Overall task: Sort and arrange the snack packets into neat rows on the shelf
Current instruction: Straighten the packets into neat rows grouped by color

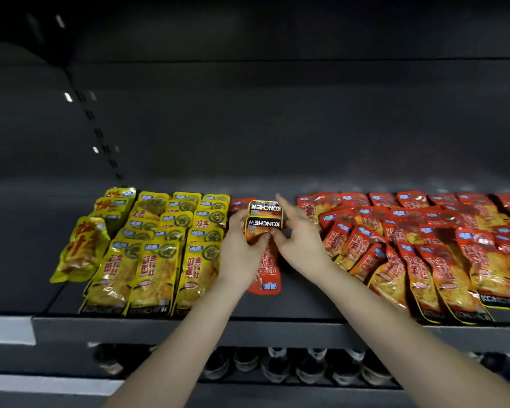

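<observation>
- You hold two red packets (264, 219) stacked face to face above the middle of the shelf (277, 329), their black "KONCHEW" bands turned upside down and pointing away from you.
- Your left hand (241, 245) grips the stack from its left side with fingers curled round the edge. Your right hand (300, 241) pinches the right edge, its forefinger pointing straight up past the packets.
- A single red packet (268, 273) lies flat on the shelf just under both hands, in the bare gap between the two colour groups.
- To the left, yellow packets (159, 248) sit in overlapping rows, with a few larger yellow bags (80, 250) beside them at the far end.
- To the right, a loose pile of red packets (424, 248) spreads untidily towards the shelf's front lip, near your right wrist.
- Both forearms reach up from below the shelf edge and converge at the stack.
- Dark, blurred goods (277, 366) line the lower shelf.
</observation>
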Available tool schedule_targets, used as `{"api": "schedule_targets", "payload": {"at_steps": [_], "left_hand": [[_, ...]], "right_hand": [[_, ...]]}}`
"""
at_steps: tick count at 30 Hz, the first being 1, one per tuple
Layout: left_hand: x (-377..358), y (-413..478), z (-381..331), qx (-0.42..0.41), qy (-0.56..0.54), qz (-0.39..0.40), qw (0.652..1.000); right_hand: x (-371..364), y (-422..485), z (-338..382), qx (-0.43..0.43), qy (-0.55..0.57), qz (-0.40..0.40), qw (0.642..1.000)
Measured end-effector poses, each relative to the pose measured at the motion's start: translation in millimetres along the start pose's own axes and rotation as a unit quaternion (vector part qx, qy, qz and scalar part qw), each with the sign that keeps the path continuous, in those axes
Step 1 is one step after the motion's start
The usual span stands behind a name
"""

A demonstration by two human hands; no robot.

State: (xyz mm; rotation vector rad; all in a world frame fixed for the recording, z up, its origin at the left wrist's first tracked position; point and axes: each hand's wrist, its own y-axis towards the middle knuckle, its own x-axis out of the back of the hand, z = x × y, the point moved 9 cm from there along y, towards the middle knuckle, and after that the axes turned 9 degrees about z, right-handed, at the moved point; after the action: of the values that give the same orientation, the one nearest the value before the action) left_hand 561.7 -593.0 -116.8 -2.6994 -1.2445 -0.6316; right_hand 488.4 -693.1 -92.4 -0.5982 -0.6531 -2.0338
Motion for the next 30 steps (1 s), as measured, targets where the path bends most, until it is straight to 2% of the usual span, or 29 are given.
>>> {"api": "schedule_targets", "payload": {"at_steps": [4,7,9,11,13,16,20,23,25,28,30], "left_hand": [[2.8,-4.8,-0.4,0.006,0.089,-0.007,0.996],[-4.7,-1.2,-3.6,0.006,0.14,0.029,0.99],[-12.0,2.1,-3.2,0.005,0.178,0.067,0.982],[-19.3,3.4,-0.8,0.01,0.224,0.101,0.969],[-23.7,3.8,1.9,0.011,0.282,0.134,0.95],[-28.4,3.8,2.0,0.008,0.347,0.158,0.924],[-30.0,10.3,10.6,0.019,0.385,0.168,0.907],[-28.7,8.7,8.0,0.004,0.417,0.186,0.89],[-21.2,1.7,-6.4,-0.023,0.444,0.171,0.879],[-5.5,-18.1,-29.0,-0.1,0.471,0.13,0.867],[-1.8,-39.0,-26.0,-0.14,0.501,0.137,0.843]], "right_hand": [[-16.5,4.4,1.8,-0.006,-0.016,0.024,1.0],[-19.4,10.1,6.3,-0.001,-0.059,0.038,0.998],[-26.7,15.8,6.5,0.005,-0.124,0.069,0.99],[-38.8,17.0,-1.3,-0.01,-0.224,0.118,0.968],[-47.7,14.7,-8.4,-0.028,-0.271,0.151,0.95],[-48.6,13.3,-11.6,-0.033,-0.279,0.164,0.945],[-47.5,11.2,-15.9,-0.06,-0.285,0.181,0.939],[-43.2,10.2,-15.7,-0.073,-0.297,0.187,0.933],[-30.6,8.9,-6.6,-0.064,-0.292,0.164,0.94],[-2.4,-2.1,12.1,-0.041,-0.271,0.112,0.955],[2.6,-17.8,14.7,-0.032,-0.285,0.131,0.949]]}}
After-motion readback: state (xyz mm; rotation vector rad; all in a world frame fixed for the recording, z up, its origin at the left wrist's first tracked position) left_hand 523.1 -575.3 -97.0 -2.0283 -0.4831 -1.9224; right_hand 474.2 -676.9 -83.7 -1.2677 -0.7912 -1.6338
